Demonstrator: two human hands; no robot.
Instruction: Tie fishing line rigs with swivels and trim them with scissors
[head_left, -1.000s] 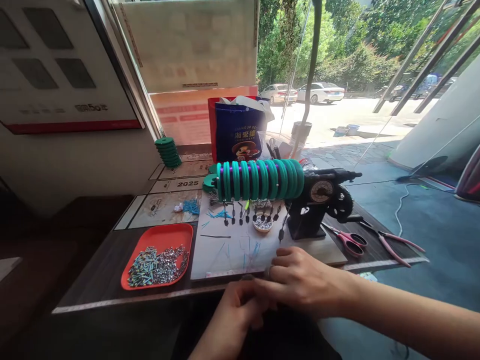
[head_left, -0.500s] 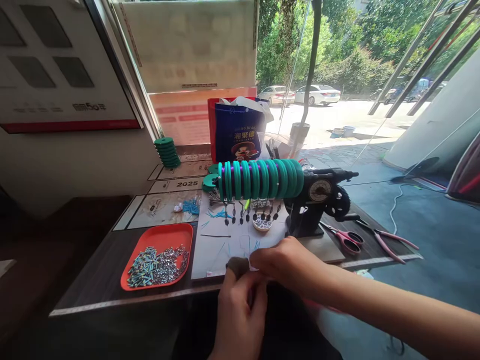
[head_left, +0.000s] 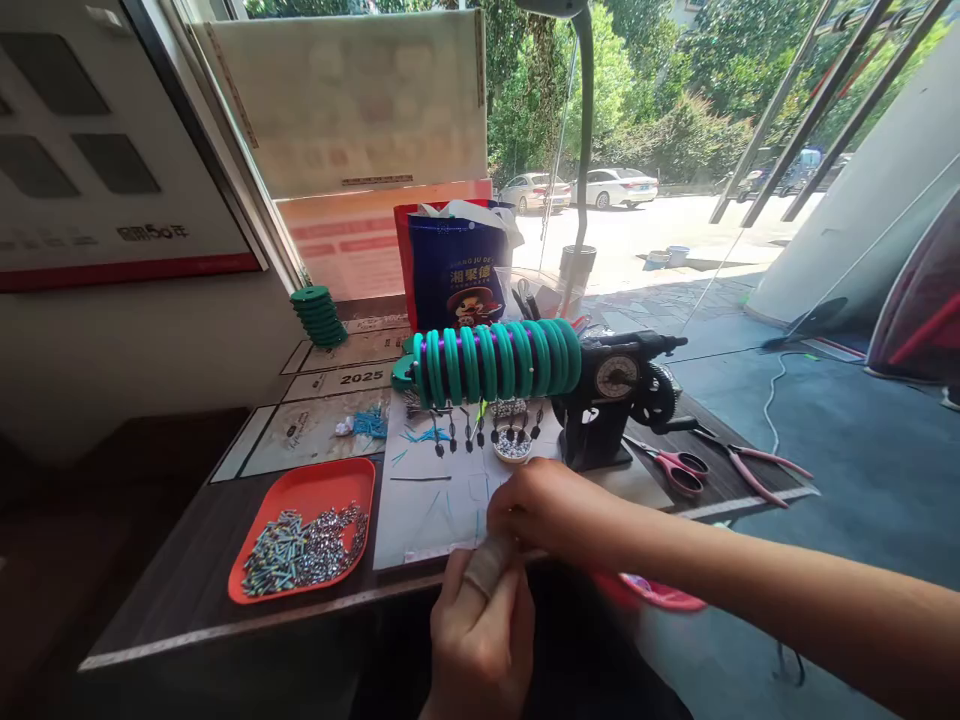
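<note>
At the far left of the dark worktop (head_left: 187, 590) lay an orange tray (head_left: 304, 540) heaped with small metal and bluish parts (head_left: 304, 548). Behind it, near the wall, stood a stack of green discs (head_left: 319, 316), and a little bunch of blue pieces (head_left: 370, 424) lay on a printed mat. A white sheet (head_left: 427, 500) covered the middle of the worktop, with thin blue strands scattered on it.

At the near edge of that sheet the left hand (head_left: 480, 640) rose from below, its fingers (head_left: 486, 566) curled closed, one wrapped in pale tape. The right hand (head_left: 551, 510) came in from the right, just above and touching it, fingertips pinched together at the same spot. Whatever they pinched was too small to make out.

Behind the hands a row of green spools (head_left: 495, 362) sat on a purple shaft, with small dark weights (head_left: 480, 434) hanging beneath and a small bowl of beads (head_left: 513, 447) just below. To the right stood the black winding machine (head_left: 611, 400), then pink-handled scissors (head_left: 675, 467) and pink pliers (head_left: 757, 465). A blue bag (head_left: 457, 270) stood at the back.
</note>
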